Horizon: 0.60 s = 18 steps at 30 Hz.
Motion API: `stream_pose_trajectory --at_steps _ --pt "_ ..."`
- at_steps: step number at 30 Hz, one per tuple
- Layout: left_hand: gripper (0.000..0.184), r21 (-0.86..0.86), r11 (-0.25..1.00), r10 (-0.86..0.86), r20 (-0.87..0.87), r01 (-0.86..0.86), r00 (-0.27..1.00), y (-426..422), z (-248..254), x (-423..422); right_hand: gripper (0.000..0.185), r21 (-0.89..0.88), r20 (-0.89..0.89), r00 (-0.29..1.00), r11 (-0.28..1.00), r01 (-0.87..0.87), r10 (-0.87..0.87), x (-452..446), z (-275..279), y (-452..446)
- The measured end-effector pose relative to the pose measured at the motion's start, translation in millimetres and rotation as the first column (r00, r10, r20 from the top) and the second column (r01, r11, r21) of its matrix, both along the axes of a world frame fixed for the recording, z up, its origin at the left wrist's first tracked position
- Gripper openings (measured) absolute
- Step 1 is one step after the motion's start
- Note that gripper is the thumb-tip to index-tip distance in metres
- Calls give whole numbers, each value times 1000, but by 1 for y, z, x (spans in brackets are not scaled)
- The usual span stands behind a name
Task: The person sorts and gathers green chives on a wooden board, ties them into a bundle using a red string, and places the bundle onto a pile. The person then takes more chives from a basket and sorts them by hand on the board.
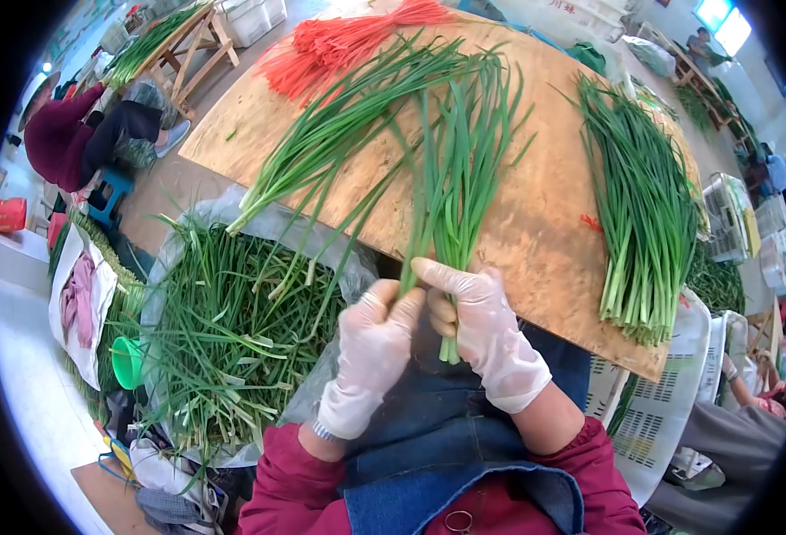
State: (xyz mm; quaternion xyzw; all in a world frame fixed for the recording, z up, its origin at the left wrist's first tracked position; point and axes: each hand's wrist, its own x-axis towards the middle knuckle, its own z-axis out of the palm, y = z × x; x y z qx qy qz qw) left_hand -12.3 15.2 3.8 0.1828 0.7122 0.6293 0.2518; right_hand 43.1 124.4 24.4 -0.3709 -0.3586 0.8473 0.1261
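White gloves cover both of my hands. My right hand [485,330] is closed around the lower stems of a bunch of garlic chives [466,178], whose leaves fan out over the wooden board. Close beside it, my left hand [371,343] pinches a few thin chive stalks [418,234] between thumb and fingers. To the left on the board lies a loose spread of garlic chives [339,120], stem ends toward me. A thick pile of chives [638,214] rests at the board's right side, with a bit of red tie by it.
Red strips [339,49] lie at the far edge of the wooden board [549,236]. A plastic-lined container of loose chive trimmings [232,330] stands on my left, near a green cup [127,362]. White crates [656,428] are at right. A person [63,138] sits far left.
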Motion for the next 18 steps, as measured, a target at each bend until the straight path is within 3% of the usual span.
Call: stream_pose_trajectory --at_steps 2,5,8,9,10,11,12,13,14,16,18 --pt "16 36 999 -25 61 22 998 -4 -5 6 14 8 -53 999 1000 -14 15 -1 -1 -3" --pt "21 24 1000 -14 132 11 991 -8 -1 11 9 35 13 1000 999 11 -11 1 0 -5" --pt "22 0 996 87 73 -87 994 -20 2 17 9 31 53 995 996 83 -84 4 -4 -2" --pt "22 -29 991 130 70 -128 989 -31 3 18 13 -34 -19 997 996 80 -80 6 -4 3" --pt "22 68 970 228 86 -234 970 -43 11 22 14 -91 -78 995 994 62 -69 8 -9 8" --pt "24 141 940 324 -84 -310 942 -57 8 20 15 -124 -128 990 991 48 -64 9 -11 11" --pt "27 214 884 448 -137 -415 884 -73 -2 13 15 -158 -177 982 987 33 -61 10 -12 13" --pt "28 207 815 569 -106 -541 816 -88 0 5 14 -187 -198 978 982 20 -58 12 -13 14" --pt "28 160 749 658 -61 -644 751 -102 0 -3 13 -216 -222 974 976 1 -50 13 -15 14" --pt "27 -135 742 632 -189 -657 752 -147 -21 -22 12 -258 -238 971 966 -30 -33 13 -17 13" --pt "29 -479 604 165 -707 -637 688 -169 -46 -32 12 -282 -219 976 959 -42 -21 15 -19 11"
